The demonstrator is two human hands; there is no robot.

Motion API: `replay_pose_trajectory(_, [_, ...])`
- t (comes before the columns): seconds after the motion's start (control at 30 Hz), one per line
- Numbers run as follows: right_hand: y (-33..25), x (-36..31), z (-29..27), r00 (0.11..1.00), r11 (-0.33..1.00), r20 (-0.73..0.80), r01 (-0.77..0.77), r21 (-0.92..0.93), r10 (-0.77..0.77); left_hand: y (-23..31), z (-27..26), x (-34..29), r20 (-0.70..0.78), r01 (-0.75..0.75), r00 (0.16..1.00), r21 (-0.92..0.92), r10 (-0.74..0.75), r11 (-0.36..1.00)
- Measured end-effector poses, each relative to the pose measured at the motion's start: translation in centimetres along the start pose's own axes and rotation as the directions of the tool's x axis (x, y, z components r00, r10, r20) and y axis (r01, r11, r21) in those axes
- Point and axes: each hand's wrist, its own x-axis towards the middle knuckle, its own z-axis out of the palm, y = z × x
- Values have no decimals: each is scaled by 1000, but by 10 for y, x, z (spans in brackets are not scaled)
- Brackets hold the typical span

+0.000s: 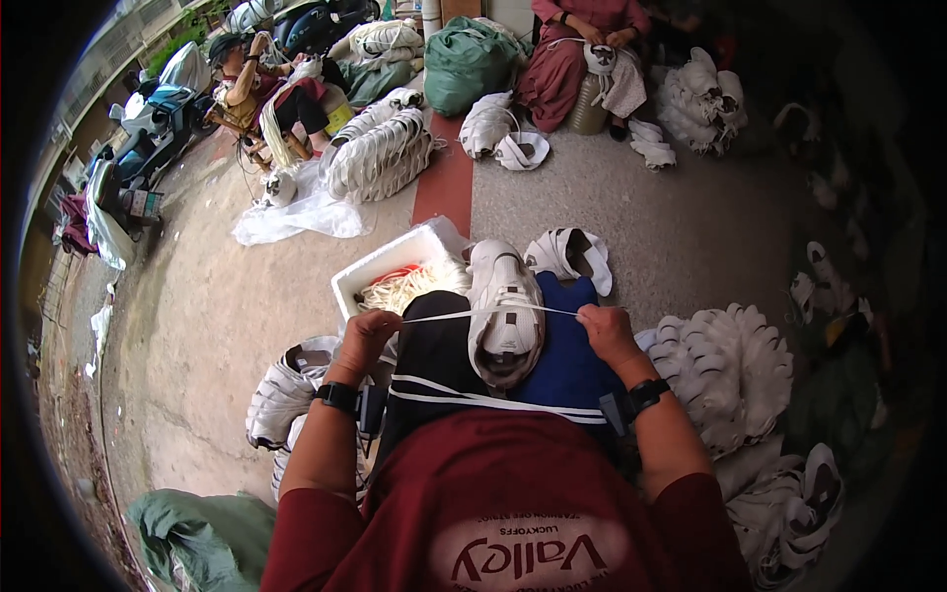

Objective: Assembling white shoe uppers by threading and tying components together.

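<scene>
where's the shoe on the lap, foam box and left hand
Shoe on the lap (504,296), head view: middle of its upper.
Foam box (385,259), head view: its far wall.
Left hand (370,337), head view: back of the hand.

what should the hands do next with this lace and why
Probably ease off and bring one side of the white lace back toward the white shoe, since the left hand and right hand hold it out to either side, looking taut across the shoe.

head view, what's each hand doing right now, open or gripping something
Left hand: closed, holding the white lace on the left of the shoe.
Right hand: closed, holding lace on the right.
</scene>
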Motion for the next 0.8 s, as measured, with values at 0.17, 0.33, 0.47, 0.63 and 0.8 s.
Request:
replay_pose_trajectory(0.17, [70, -64, -61, 947, 950, -102, -292, 110, 303, -55, -61, -36, -98, 269, 954, -143, -284, 952])
replay_pose_trajectory(0.33, [123, -159, -118, 839, 848, -125, -526, 64, 529, -113, -124, -105, -161, 399, 888, -196, -431, 896])
replay_pose_trajectory(0.47, [165, -254, -140, 790, 798, -164, -602, -30, 591, -141, -158, -147, -125, 593, 781, -163, -612, 789])
replay_pose_trajectory(0.63, [169, -310, -143, 681, 695, -163, -718, 41, 713, -145, -174, -187, -211, 787, 612, 61, -762, 614])
replay_pose_trajectory(0.8, [218, -341, -137, 895, 681, 90, -265, -682, 438, -158, -140, -160, -137, 757, 627, 338, -767, 559])
